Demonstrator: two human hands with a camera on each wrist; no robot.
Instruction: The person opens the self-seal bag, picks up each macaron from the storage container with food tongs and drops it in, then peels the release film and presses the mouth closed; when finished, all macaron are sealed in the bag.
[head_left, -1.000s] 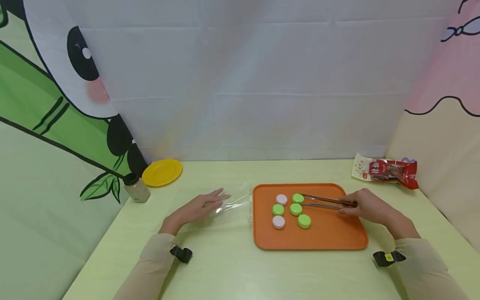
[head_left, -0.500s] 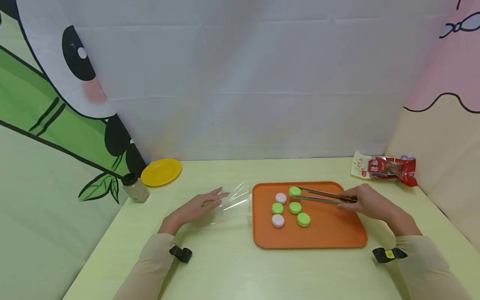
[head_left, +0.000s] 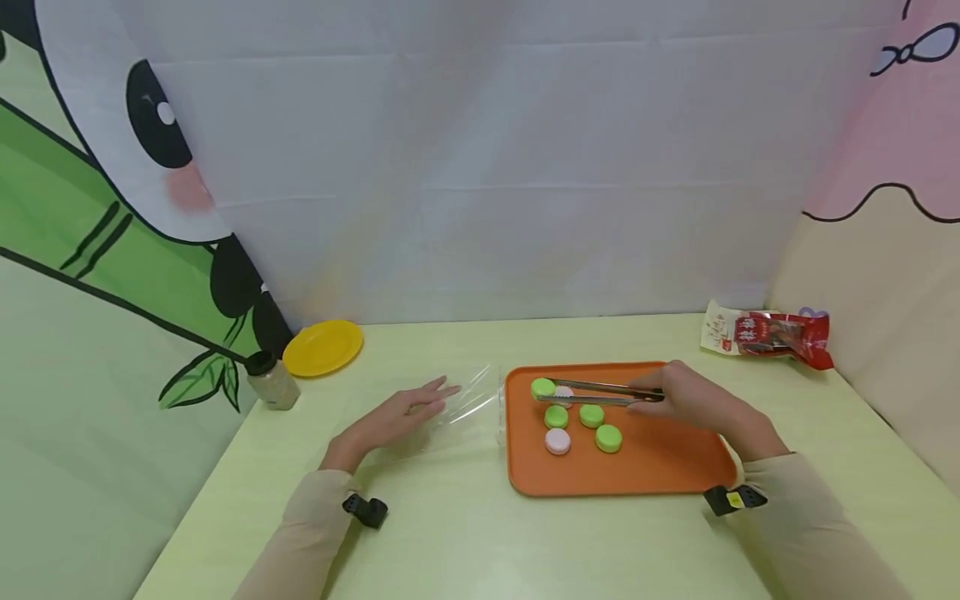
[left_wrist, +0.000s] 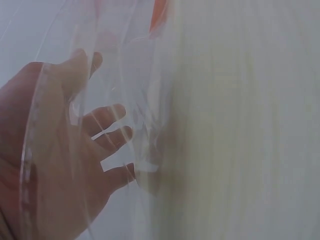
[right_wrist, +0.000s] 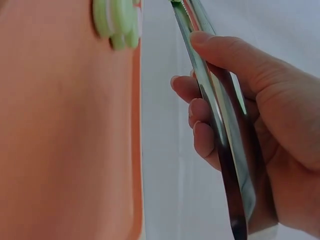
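Observation:
My right hand [head_left: 693, 400] grips a pair of metal tongs [head_left: 607, 394], thumb on one side and fingers on the other in the right wrist view. Between the tips of the tongs is a green macaron [head_left: 543, 388], above the left part of an orange tray [head_left: 652, 467]. Under the tongs a pale pink macaron is partly covered. On the tray lie more green macarons [head_left: 608, 438] and another pale pink macaron [head_left: 557, 442]. Left of the tray, my left hand [head_left: 393, 417] lies with its fingers spread at a clear plastic bag [head_left: 472, 400]; clear film crosses it in the left wrist view.
A yellow plate [head_left: 324, 348] lies at the back left, beside a small jar [head_left: 274, 385] with a dark lid. At the back right is a red and white snack packet [head_left: 772, 335]. A printed cloth [head_left: 487, 167] stands behind the table.
The tongs rise with a green macaron from the tray's back row and carry it left, past the pale pink one. My right hand moves left too; the left hand stays in place.

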